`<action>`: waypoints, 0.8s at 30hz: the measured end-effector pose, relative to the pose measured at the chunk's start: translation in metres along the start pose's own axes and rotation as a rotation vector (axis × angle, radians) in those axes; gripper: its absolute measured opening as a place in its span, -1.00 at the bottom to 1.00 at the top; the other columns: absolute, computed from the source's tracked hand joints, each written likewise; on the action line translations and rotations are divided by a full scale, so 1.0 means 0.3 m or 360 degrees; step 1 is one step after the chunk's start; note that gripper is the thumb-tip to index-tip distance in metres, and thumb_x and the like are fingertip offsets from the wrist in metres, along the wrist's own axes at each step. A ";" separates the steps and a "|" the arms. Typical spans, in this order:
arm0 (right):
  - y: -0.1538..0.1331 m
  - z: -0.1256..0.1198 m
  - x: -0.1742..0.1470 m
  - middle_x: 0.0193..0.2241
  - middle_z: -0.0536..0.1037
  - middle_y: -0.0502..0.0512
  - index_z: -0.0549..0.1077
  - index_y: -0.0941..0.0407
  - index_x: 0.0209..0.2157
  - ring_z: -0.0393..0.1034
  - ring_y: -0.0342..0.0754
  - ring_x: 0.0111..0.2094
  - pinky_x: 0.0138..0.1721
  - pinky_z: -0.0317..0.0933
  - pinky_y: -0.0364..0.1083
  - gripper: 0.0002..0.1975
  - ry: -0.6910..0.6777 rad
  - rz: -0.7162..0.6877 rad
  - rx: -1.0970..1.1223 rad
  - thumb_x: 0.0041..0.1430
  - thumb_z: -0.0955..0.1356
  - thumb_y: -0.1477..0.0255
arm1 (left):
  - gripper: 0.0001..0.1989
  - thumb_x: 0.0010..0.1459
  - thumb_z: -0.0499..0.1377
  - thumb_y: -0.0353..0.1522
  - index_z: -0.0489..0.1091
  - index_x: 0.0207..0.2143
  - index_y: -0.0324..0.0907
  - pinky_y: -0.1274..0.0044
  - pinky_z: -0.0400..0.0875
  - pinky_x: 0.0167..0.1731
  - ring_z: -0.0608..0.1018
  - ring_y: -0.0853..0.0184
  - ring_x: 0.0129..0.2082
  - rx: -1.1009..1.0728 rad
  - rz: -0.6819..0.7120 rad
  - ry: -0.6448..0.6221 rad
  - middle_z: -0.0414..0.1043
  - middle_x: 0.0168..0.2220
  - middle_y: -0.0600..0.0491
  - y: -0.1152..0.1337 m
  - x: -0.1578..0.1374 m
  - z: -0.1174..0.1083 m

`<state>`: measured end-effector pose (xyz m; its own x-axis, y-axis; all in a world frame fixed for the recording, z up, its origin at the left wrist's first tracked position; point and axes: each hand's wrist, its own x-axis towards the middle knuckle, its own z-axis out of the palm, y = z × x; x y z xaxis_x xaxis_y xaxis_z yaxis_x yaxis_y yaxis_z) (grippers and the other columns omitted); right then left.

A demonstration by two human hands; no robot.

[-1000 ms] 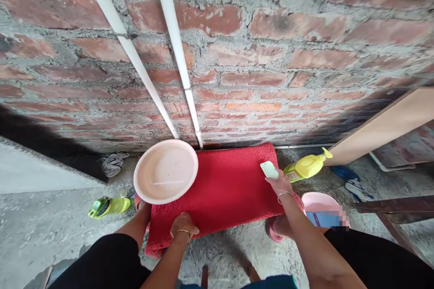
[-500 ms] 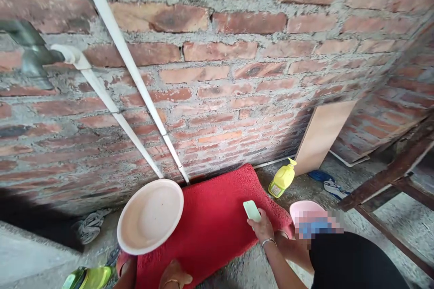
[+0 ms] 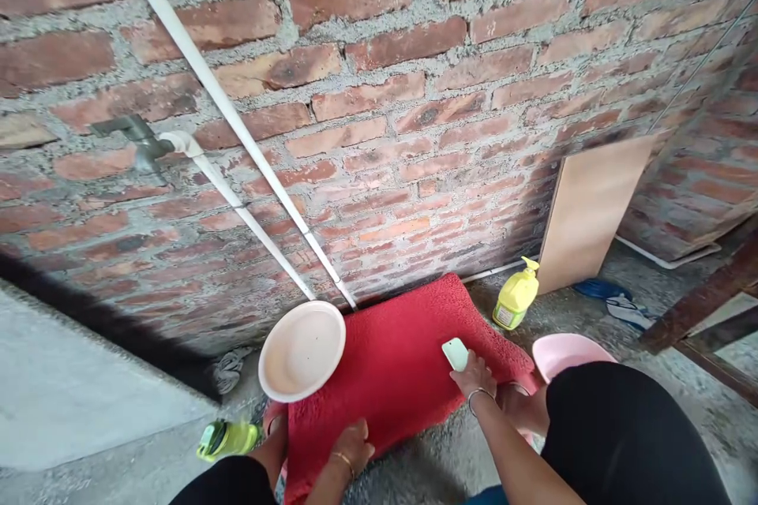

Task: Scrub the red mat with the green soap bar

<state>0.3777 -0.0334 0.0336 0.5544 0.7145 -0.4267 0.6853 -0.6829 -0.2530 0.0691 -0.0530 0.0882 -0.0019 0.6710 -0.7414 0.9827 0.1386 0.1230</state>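
Observation:
My right hand point(image 3: 474, 379) is closed around a pale green scrubbing brush point(image 3: 455, 353), a flat rounded piece with a small hole at its end. It is over the right half of a red mat point(image 3: 408, 363), and the brush's underside is hidden. My left hand point(image 3: 355, 448) rests at the mat's near left part, its fingers curled against the cloth; their tips are out of sight. Left of the mat, a pale pink basin point(image 3: 302, 351) overlaps its edge. My legs stand on either side of the mat.
A yellow pump bottle point(image 3: 516, 298) stands beyond the mat, near a leaning board point(image 3: 595, 209). At right are a pink tub point(image 3: 568, 353) and a wooden frame point(image 3: 704, 300). A green bottle point(image 3: 228, 439) lies at left. Pipes point(image 3: 237, 126) and a tap point(image 3: 139, 142) line the brick wall.
The view has shifted, bringing more of my left arm and both knees into sight. My right hand still holds the brush over the mat; my left hand has come further onto the mat.

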 end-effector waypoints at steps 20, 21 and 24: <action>-0.271 0.089 -0.235 0.09 0.36 0.22 0.28 0.07 0.16 0.24 0.13 0.12 0.13 0.05 0.08 -0.29 -0.0574 -0.1343 -0.0578 -0.11 0.38 0.48 | 0.13 -0.10 0.33 -0.25 -0.29 0.39 0.02 0.13 0.08 0.22 -0.10 -0.02 0.39 0.0126 -0.0004 0.0315 -0.28 0.43 -0.12 0.049 0.065 0.062; -0.265 0.085 -0.221 0.08 0.37 0.23 0.28 0.08 0.17 0.26 0.12 0.09 0.10 0.07 0.06 -0.31 -0.0514 -0.1245 -0.0597 -0.08 0.37 0.47 | 0.12 -0.10 0.33 -0.23 -0.29 0.39 0.00 0.10 0.12 0.19 -0.11 -0.06 0.38 0.0108 -0.0150 0.0318 -0.29 0.43 -0.16 0.020 0.080 0.054; -0.279 0.091 -0.200 0.06 0.37 0.28 0.23 0.15 0.20 0.29 0.12 0.04 0.03 0.10 0.02 -0.32 -0.0357 -0.1008 -0.0610 -0.01 0.35 0.38 | 0.11 -0.08 0.32 -0.14 -0.26 0.39 -0.02 0.00 0.19 0.11 -0.18 -0.16 0.38 -0.0036 -0.0593 0.0262 -0.41 0.43 -0.21 -0.083 0.123 0.026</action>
<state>0.2741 -0.0233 0.0566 -0.0788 0.8754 -0.4769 0.9781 -0.0246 -0.2069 0.0461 -0.0375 0.0526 -0.3885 0.6791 -0.6228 0.9047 0.4092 -0.1182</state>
